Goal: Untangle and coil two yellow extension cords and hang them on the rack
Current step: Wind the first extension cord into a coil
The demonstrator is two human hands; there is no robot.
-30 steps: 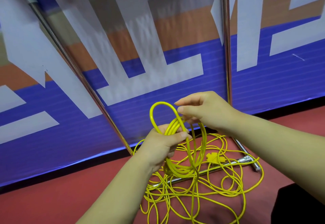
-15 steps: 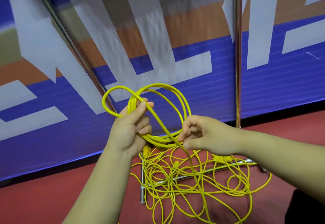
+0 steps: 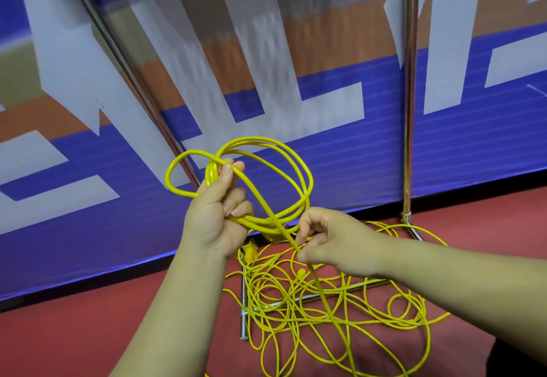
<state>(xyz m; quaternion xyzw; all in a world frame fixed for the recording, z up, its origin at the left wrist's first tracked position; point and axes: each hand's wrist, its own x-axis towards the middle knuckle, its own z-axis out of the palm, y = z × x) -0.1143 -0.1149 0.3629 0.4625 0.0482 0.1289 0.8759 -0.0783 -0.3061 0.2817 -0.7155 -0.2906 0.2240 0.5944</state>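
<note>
Gripping a small coil (image 3: 299, 166) of yellow cord, the left hand (image 3: 211, 220) is curling its fingers round the gathered turns in the head view, thumb pressing them at the top; a few loops are fanning out above and to either side of that fist. Running down from under the thumb, a single strand (image 3: 260, 199) is crossing in front of the loops to the right hand (image 3: 334, 243), which is pinching it between thumb and fingertips just below and to the right of the left fist. Below that pinch the strand is dropping into a loose tangle (image 3: 325, 314) that is sprawling on the red floor (image 3: 88, 332), draped over the low bars of the metal rack (image 3: 410, 110). A yellow plug (image 3: 250, 251) is hanging or lying just under the left fist; which cord it belongs to I cannot tell. Judging from this, the job is sitting at an early stage: only a few turns of one cord are being held, most of the length is waiting in the heap, the two cords are looking unseparated, and nothing in view is hanging on the rack
</note>
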